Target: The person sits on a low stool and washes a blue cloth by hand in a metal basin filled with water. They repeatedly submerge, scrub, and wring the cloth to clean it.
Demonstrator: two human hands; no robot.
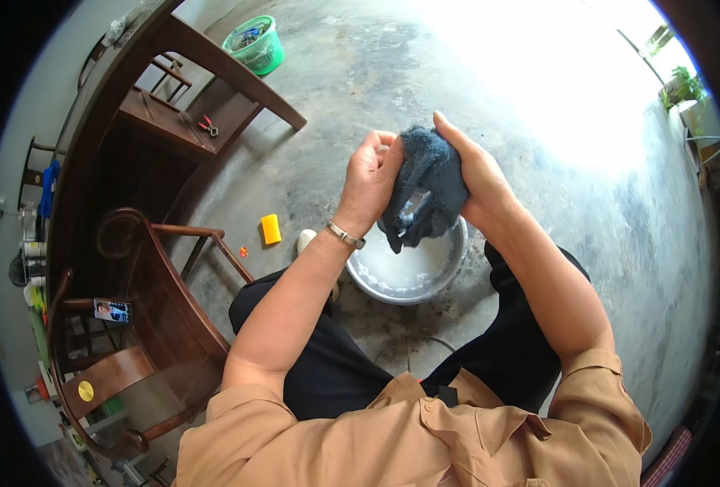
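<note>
A dark blue-grey fuzzy cloth item [428, 182] is held up between both hands above a round metal basin [404, 299]. My left hand [372, 173] grips its left edge with curled fingers and thumb. My right hand [482, 176] holds the right side, thumb pointing up and the other fingers hidden behind the cloth. White suds show in a fold of the cloth. Cloudy whitish water [399, 262] with foam lies in the basin, between my knees. On the floor left of the basin is a yellow bar [271, 229], perhaps soap.
A dark wooden chair [171, 304] with a phone [112, 310] on it stands at the left. Behind it is a wooden table [232, 55], with red-handled pliers [208, 126] on a lower shelf. A green basket [265, 55] stands on the concrete floor [360, 79] farther off.
</note>
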